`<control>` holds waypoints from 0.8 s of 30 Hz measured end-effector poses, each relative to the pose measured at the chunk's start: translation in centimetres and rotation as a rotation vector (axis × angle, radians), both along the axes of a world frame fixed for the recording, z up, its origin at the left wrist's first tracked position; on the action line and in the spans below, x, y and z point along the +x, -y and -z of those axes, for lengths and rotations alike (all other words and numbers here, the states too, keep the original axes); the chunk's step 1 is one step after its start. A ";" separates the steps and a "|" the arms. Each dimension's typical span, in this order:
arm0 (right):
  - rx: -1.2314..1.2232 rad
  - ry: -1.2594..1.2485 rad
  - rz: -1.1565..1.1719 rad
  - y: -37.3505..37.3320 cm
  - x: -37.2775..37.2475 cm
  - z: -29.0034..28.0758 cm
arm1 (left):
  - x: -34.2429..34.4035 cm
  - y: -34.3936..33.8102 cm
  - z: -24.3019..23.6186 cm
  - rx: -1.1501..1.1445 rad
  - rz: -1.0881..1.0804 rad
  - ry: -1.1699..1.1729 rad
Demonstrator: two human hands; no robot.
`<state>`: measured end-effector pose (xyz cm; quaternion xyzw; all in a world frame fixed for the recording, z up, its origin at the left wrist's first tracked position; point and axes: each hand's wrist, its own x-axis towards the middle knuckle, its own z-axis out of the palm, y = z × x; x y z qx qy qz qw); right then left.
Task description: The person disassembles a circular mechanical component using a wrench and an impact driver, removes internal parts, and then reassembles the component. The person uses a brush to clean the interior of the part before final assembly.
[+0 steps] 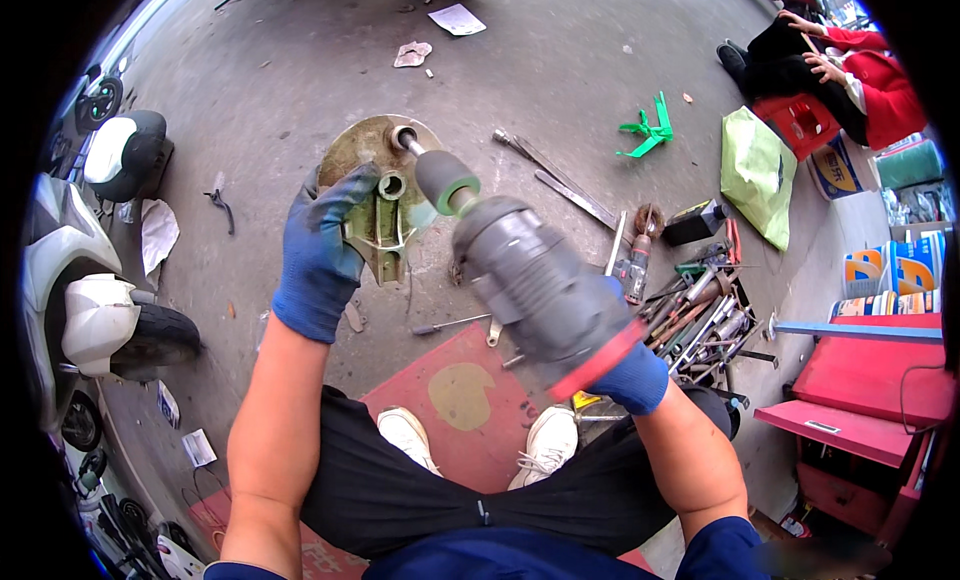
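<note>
my left hand [318,265] has its fingers clamped on the cast plate [388,220] beyond the red mat [410,380], my right [632,375] grips the drill [535,280] above it, so i'd best keep tip [413,146] and ring [396,135] aligned.

A round metal part [351,152] is held by the gloved left hand [325,245], and a drill [530,280] is gripped by the gloved right hand [632,378], its bit [414,147] set at the part's upper ring [396,134]. Tools [705,325] are heaped on the floor [560,75] near a green bag [757,175].
</note>
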<state>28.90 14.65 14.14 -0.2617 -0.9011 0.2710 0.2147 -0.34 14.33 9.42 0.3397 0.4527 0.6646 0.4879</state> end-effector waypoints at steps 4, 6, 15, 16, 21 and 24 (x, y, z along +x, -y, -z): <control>0.014 -0.049 0.037 -0.5 1.7 0.6 | -0.4 0.0 -0.8 -0.078 0.092 0.091; -0.734 -0.233 0.121 0.3 1.7 0.6 | 0.5 0.0 -0.9 -0.111 0.102 0.116; -1.169 -0.548 0.315 1.2 0.8 -0.4 | 2.1 -0.1 -3.0 -0.043 -0.039 -0.028; -1.222 -0.540 0.296 1.1 0.8 -1.1 | 2.2 -0.1 -3.0 -0.025 -0.059 -0.082; -1.417 -0.688 0.271 0.7 0.5 -1.3 | 2.3 0.1 -2.9 0.155 -0.167 -0.235; -1.674 -0.893 0.251 0.3 0.7 -1.4 | 1.3 0.1 -2.9 0.197 -0.139 -0.476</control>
